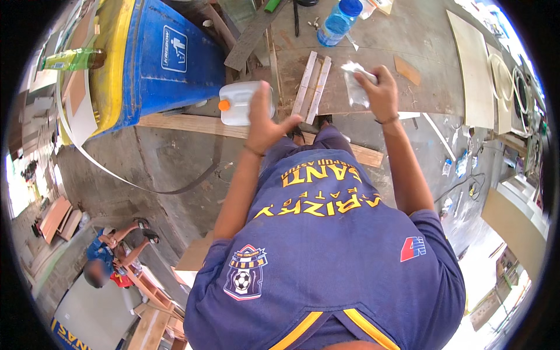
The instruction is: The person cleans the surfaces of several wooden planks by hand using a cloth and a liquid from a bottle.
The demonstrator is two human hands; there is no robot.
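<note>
My left hand (pixel 265 123) is open, its thumb and fingers spread, with nothing in it. It hovers in front of a white jerrycan (pixel 238 96) with an orange cap, hiding part of its right side. The fingers of my right hand (pixel 382 93) are closed on a crumpled white plastic bag (pixel 356 87) above the worktable (pixel 420 70). Whether the bag contains anything, I cannot tell. Two pale wooden strips (pixel 318 87) lie side by side on the table, between my hands.
A blue bottle (pixel 339 23) stands toward the table's far side. A brown scrap (pixel 407 70) lies right of my right hand. Left stands a large blue bin (pixel 175 87) with a yellow bin beside it. A person (pixel 108 251) sits at the lower left.
</note>
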